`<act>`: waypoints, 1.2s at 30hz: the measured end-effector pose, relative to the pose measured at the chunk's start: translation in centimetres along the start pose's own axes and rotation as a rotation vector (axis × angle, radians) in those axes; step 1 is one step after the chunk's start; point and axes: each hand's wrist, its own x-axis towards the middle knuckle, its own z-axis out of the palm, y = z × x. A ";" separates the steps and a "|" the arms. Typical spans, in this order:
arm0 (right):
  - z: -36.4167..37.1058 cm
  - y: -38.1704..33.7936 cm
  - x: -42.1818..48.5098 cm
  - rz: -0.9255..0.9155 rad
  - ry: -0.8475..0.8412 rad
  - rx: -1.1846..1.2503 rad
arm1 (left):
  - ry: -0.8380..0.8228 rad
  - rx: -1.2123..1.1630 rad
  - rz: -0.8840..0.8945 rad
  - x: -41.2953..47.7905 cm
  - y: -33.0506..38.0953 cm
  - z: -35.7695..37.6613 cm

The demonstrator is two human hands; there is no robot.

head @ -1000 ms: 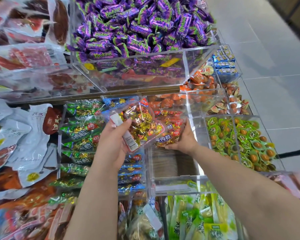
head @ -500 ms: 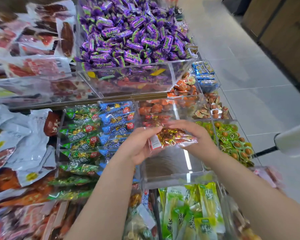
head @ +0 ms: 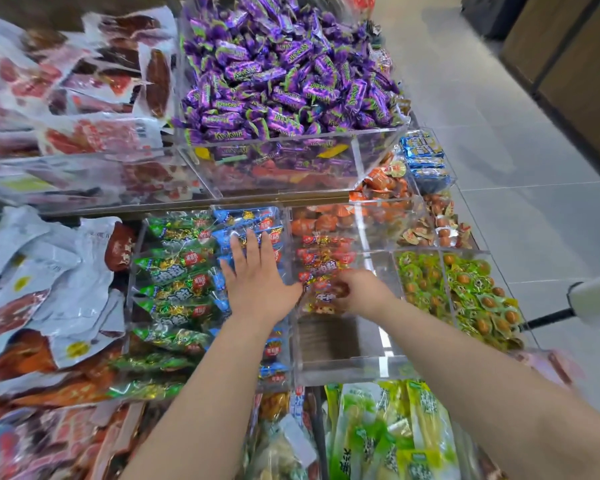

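1. Half a second ago both hands held the red packet point(head: 321, 296) up over the display. Now the left hand point(head: 258, 285) has let go and slid left. The right hand point(head: 362, 294) has brought the packet down into the clear bin point(head: 343, 370).
2. The left hand's grip is wide: its fingers are straight and spread, palm down over the blue packets point(head: 246, 220), holding nothing. I cannot tell whether the palm presses on them or floats just above.
3. The right hand's grip is closed round the red packet, with the fingers curled over its near end. The fingertips are tucked out of sight, and the hand covers much of the wrapper.
4. The packet lies at the near end of a row of like red ones, in the compartment just right of the blue ones. The front of that compartment is bare.
5. The green packets point(head: 174, 268) fill the next compartment to the left, and the purple sweets point(head: 284, 74) are heaped in the bin above.
6. The vacuum packs point(head: 66, 98) on the far left are smeared with blur and their print is unreadable.
7. A white object point(head: 596, 299) is cut off at the right edge. It sits further in than before, since the view has swung.
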 end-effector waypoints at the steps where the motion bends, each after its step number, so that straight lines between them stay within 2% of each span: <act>1: 1.0 0.1 0.4 0.029 0.035 0.026 | 0.004 -0.004 -0.003 0.0 0.0 0.1; 4: 3.1 0.3 0.2 0.205 0.274 0.230 | 0.065 -0.014 0.014 -0.1 -0.1 0.6; 6: 4.1 1.1 -0.1 0.298 0.299 0.328 | 0.099 -0.025 0.020 -0.2 -0.3 1.0; 9: 4.7 2.8 -0.2 0.402 0.148 0.482 | 0.138 -0.047 0.016 -0.2 -0.5 1.5; 12: 4.7 3.8 0.2 0.347 -0.064 0.191 | 0.164 -0.057 0.010 -0.2 -0.5 1.8; 13: 4.7 3.8 0.4 0.317 -0.086 0.126 | 0.167 -0.057 0.009 -0.2 -0.5 1.8; 16: 5.0 3.7 1.0 0.267 -0.076 0.146 | 0.179 -0.057 0.006 -0.2 -0.5 1.8; 24: 4.2 3.4 -0.1 0.318 -0.253 0.178 | 0.185 -0.055 0.007 -0.2 -0.5 1.8; 30: 3.1 3.5 -0.9 0.315 -0.069 0.608 | 0.192 -0.049 0.014 -0.2 -0.5 1.8; 36: 5.0 1.5 1.3 0.343 0.194 0.600 | 0.190 -0.042 0.015 -0.3 -0.4 1.7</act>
